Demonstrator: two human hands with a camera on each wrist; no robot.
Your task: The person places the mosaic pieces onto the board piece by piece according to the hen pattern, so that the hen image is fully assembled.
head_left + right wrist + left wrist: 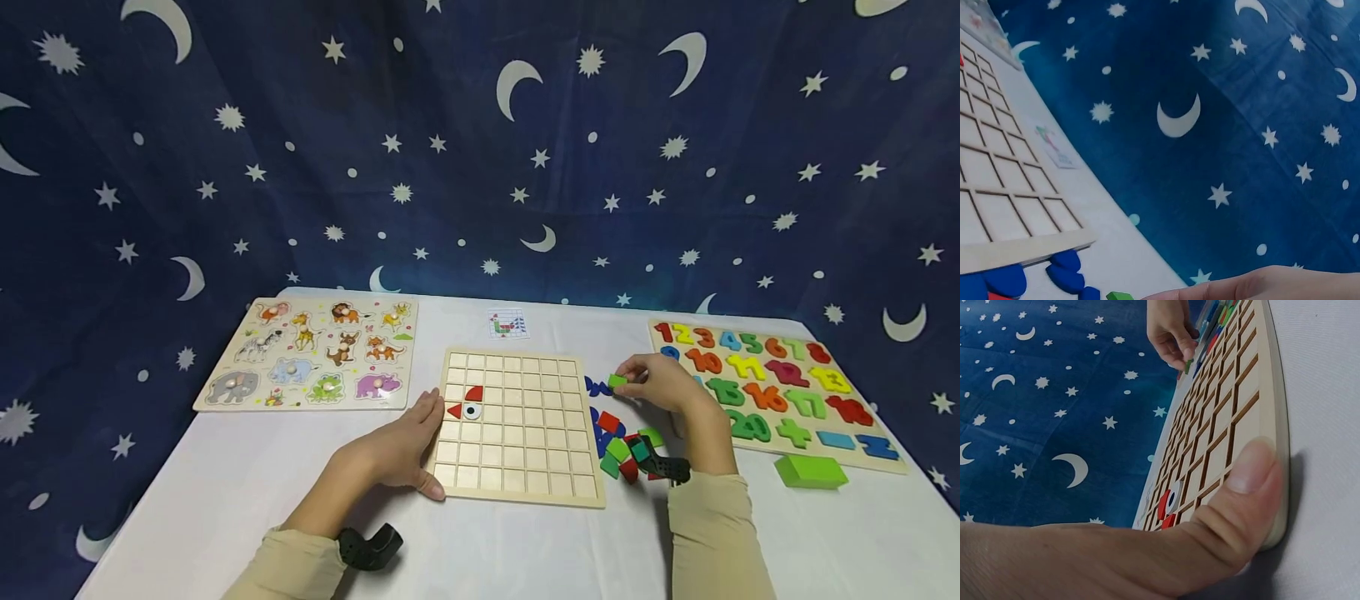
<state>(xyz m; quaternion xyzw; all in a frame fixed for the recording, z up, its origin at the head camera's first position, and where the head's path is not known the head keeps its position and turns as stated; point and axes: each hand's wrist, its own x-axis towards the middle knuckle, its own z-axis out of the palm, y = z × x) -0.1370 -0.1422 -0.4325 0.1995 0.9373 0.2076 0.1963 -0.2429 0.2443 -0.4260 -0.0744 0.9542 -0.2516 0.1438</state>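
My right hand (660, 383) pinches a green square tile (617, 381) between thumb and fingertips, just right of the wooden grid board (517, 500). In the right wrist view the green tile (1120, 295) shows at the bottom edge, beside several blue rounded pieces (1066, 279). My left hand (401, 446) rests along the board's left edge, its thumb (1250, 472) on the rim near the front corner. Set in the grid's left side are a red quarter-round tile (475, 393), a red triangle (454, 410) and a white eye tile (472, 411).
Loose red, green and blue tiles (618, 450) lie right of the board, partly behind my right wrist. A small pattern card (509, 323) lies behind it. An animal puzzle (315, 354) stands left, a number puzzle (795, 392) right, with a green block (811, 472) in front.
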